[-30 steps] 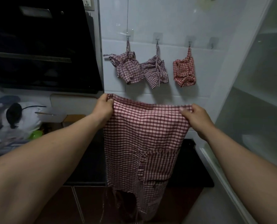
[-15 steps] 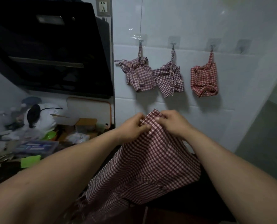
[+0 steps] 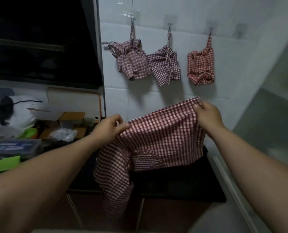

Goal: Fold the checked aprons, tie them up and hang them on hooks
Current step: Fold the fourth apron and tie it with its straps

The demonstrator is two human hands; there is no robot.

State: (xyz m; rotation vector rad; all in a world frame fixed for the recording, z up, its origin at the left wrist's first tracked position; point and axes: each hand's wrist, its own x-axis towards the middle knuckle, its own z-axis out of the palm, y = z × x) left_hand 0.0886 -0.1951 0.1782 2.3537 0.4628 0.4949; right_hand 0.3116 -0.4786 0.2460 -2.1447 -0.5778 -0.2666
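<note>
Two hands pinch red checked apron top edge: left hand, right hand, apart to stretch fold flat midair. Three tied bundles on hooks; fourth hook free.

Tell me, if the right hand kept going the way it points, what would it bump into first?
Probably the white tiled wall. The right hand grips the apron and points up and away; the red bundle hangs higher. Depth is unclear.

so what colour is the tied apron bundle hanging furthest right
Red and white check, the rightmost tied apron bundle; head view.
</note>
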